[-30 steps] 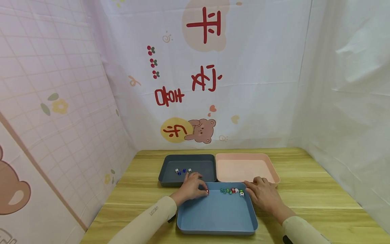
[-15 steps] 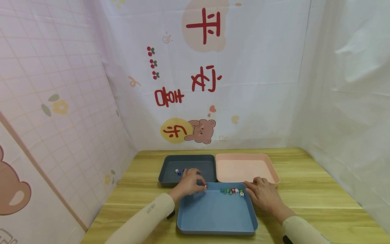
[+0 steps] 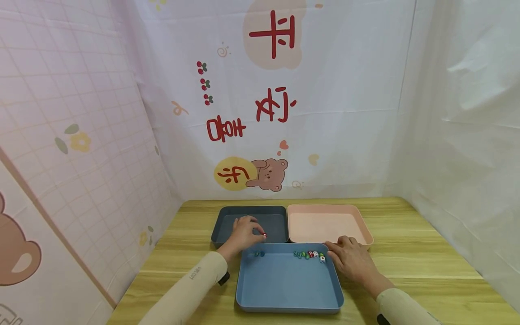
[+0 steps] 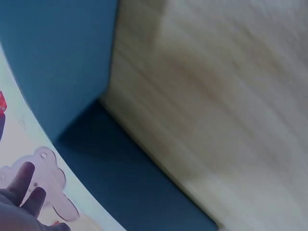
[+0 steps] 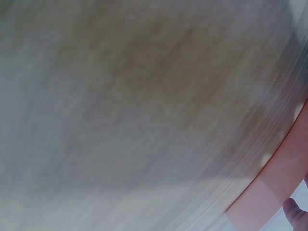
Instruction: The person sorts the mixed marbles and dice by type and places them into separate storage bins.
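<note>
My left hand (image 3: 245,232) pinches a red die (image 3: 265,235) between thumb and forefinger, above the right part of the dark grey tray (image 3: 278,223). At the left edge of the left wrist view the same red die (image 4: 2,103) shows beside spread fingers. The hand hides the dice inside the dark tray. Near the far right corner of the blue tray (image 3: 290,286), my right hand (image 3: 352,258) rests by the rim, holding no die. Inside that tray, small green dice (image 3: 300,254), a red one (image 3: 311,254) and white ones (image 3: 315,254) sit along the far wall.
Two small dark green dice (image 3: 259,254) lie at the blue tray's far left. A pink tray (image 3: 325,223) stands right of the dark one, behind the blue tray. All three trays stand on a wooden table (image 3: 418,266) before a printed white curtain (image 3: 345,135).
My left hand has lifted the red die out of the blue tray and carried it up and left over the dark tray. The right hand has stayed where it was.
</note>
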`<state>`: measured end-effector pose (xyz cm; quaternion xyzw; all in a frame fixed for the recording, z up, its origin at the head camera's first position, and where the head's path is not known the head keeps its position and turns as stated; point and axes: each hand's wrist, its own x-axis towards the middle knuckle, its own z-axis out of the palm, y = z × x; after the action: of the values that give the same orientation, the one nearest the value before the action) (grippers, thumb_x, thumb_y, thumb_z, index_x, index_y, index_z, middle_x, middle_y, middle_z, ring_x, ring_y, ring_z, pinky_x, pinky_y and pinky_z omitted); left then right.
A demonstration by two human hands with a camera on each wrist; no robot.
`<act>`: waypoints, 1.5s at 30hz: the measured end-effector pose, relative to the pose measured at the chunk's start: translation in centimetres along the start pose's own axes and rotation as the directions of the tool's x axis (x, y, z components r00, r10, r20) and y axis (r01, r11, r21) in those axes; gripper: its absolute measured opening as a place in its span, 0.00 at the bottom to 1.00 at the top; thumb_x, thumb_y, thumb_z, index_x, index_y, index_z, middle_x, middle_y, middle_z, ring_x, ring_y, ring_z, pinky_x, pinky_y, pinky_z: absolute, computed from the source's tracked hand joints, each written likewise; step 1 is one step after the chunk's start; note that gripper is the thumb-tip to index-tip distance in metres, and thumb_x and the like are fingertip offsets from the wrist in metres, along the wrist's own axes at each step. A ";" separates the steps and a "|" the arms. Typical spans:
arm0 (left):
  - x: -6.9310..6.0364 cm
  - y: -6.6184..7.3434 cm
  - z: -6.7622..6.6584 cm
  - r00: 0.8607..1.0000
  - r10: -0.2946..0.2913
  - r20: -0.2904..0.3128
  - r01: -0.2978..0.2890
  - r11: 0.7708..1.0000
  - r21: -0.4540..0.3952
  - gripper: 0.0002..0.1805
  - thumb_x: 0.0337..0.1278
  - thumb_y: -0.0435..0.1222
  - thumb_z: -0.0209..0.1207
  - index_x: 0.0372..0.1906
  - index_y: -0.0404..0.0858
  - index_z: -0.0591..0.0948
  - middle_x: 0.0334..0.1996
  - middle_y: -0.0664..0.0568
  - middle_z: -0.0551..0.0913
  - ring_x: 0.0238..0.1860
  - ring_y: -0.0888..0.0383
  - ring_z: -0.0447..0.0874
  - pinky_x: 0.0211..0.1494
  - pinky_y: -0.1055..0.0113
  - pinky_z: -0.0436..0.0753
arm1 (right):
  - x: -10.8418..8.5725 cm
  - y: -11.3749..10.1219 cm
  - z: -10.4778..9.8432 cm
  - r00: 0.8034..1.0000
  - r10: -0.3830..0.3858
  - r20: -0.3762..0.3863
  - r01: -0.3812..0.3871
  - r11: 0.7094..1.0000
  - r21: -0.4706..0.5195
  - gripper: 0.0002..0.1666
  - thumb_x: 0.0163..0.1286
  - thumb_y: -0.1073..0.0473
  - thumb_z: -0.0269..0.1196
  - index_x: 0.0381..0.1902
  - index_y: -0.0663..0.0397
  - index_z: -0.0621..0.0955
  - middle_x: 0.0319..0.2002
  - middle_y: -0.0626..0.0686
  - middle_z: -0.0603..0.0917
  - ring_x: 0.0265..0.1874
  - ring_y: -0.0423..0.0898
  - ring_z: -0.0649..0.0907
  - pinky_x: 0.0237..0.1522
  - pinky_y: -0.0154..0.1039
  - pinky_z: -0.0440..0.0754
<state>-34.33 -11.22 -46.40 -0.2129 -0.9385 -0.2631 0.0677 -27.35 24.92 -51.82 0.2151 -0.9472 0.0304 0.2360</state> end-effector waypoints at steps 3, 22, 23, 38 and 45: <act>0.2 -0.7 -0.4 0.999 -0.045 -0.027 0.045 0.999 0.000 0.04 0.55 0.45 0.71 0.28 0.52 0.88 0.58 0.42 0.76 0.65 0.37 0.66 0.69 0.31 0.47 | 0.0 0.0 0.0 1.000 0.001 0.001 -0.001 1.000 -0.004 0.20 0.71 0.47 0.63 0.58 0.43 0.84 0.43 0.56 0.77 0.43 0.59 0.78 0.38 0.55 0.80; 0.8 -5.3 -0.8 0.943 -0.256 -0.214 0.274 0.960 0.062 0.07 0.55 0.42 0.71 0.30 0.43 0.89 0.55 0.38 0.78 0.64 0.36 0.66 0.68 0.28 0.48 | 0.0 0.0 -0.1 1.000 0.002 -0.004 -0.002 1.000 0.001 0.20 0.71 0.48 0.63 0.58 0.43 0.84 0.42 0.56 0.78 0.42 0.57 0.78 0.38 0.53 0.80; 0.8 -5.5 -0.7 0.943 -0.261 -0.209 0.281 0.957 0.072 0.07 0.55 0.43 0.70 0.30 0.44 0.89 0.55 0.38 0.78 0.64 0.37 0.66 0.68 0.29 0.48 | 0.0 0.0 -0.1 1.000 0.004 -0.004 -0.004 1.000 0.002 0.20 0.70 0.48 0.63 0.58 0.43 0.84 0.42 0.56 0.78 0.42 0.57 0.78 0.38 0.53 0.80; 0.1 -5.8 -1.1 0.963 -0.207 -0.174 0.218 0.975 0.047 0.12 0.64 0.40 0.64 0.47 0.38 0.88 0.61 0.34 0.74 0.68 0.34 0.61 0.68 0.28 0.46 | 0.0 0.0 0.2 0.996 -0.047 -0.077 0.048 0.999 0.017 0.19 0.69 0.51 0.65 0.56 0.46 0.85 0.41 0.57 0.78 0.40 0.60 0.79 0.36 0.56 0.80; -0.4 -5.6 -1.1 0.985 -0.118 -0.127 0.128 0.989 0.077 0.13 0.63 0.41 0.64 0.49 0.40 0.87 0.63 0.36 0.73 0.68 0.34 0.62 0.68 0.30 0.51 | -0.1 -0.1 -0.1 0.998 -0.031 -0.055 0.032 0.999 0.015 0.19 0.70 0.51 0.64 0.56 0.45 0.85 0.41 0.57 0.77 0.41 0.60 0.78 0.35 0.55 0.80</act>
<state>-36.35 -16.24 -48.20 -0.1350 -0.9543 -0.2391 0.1176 -27.17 24.90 -51.78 0.2312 -0.9366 0.0401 0.2604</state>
